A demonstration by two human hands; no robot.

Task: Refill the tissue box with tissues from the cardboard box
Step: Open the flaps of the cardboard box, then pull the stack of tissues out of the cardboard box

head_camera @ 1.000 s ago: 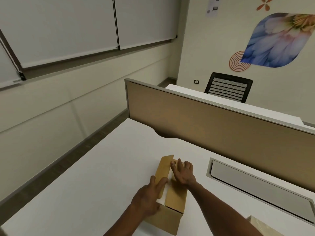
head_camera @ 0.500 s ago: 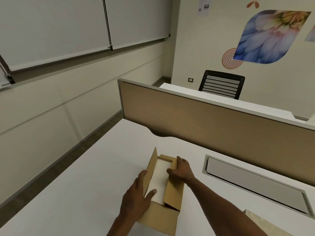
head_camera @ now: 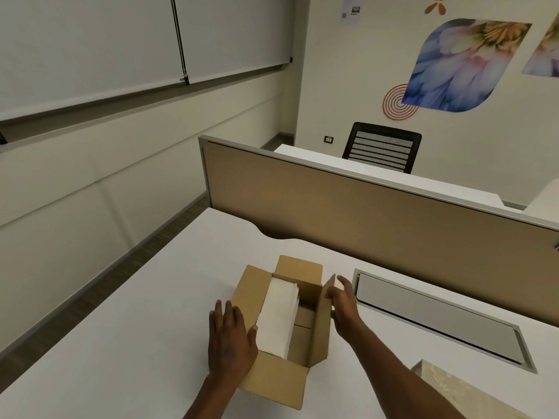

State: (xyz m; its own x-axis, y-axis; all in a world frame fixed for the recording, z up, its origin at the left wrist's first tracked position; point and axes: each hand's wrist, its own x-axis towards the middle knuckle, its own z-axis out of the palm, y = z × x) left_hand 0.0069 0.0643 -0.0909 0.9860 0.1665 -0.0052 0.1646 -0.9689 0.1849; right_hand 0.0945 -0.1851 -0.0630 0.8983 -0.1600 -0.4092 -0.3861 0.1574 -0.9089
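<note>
While our left hand (head_camera: 231,343) lies flat, fingers together, on the cardboard box's (head_camera: 281,379) left flap, our right hand (head_camera: 343,303) pinches the right flap; tissues (head_camera: 278,319) lie inside, the tissue box (head_camera: 462,391) near right.

One cardboard box (head_camera: 272,373) sits on the desk (head_camera: 121,328), holding one stack of tissues (head_camera: 276,319). One patterned tissue box (head_camera: 459,391) lies at the desk's near right corner. Two hands: left hand (head_camera: 230,343), right hand (head_camera: 343,303). One chair (head_camera: 381,146).
</note>
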